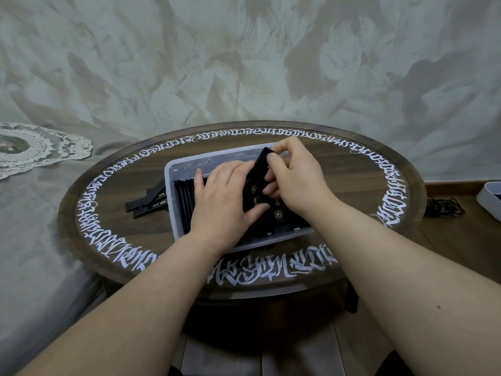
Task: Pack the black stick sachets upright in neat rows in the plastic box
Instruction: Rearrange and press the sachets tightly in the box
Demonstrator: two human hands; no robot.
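A person's two bare forearms reach over a round dark wooden worktop (pixel 352 180) ringed with white calligraphy. At its centre sits a clear plastic box (pixel 168 169), already partly filled with black stick sachets (pixel 184 194) standing on edge in a row along its left side.

The main risk here is the standing row toppling like dominoes if the left hand lifts away before the new sachets are wedged in. The bunch could also go in slanted and spoil the neat rows, since it is tilted now.

The left hand (pixel 222 202) lies over the packed row with fingers fairly straight, its thumb pressing against the bunch of sachets (pixel 254 183) held above the box. The right hand (pixel 292 180) has its grip closed on that bunch, fingers and thumb curled round its upper end, holding it aslant over the box's middle.

A few loose sachets (pixel 147 202) lie flat on the worktop just left of the box. A lace doily (pixel 40 150) rests at far left.
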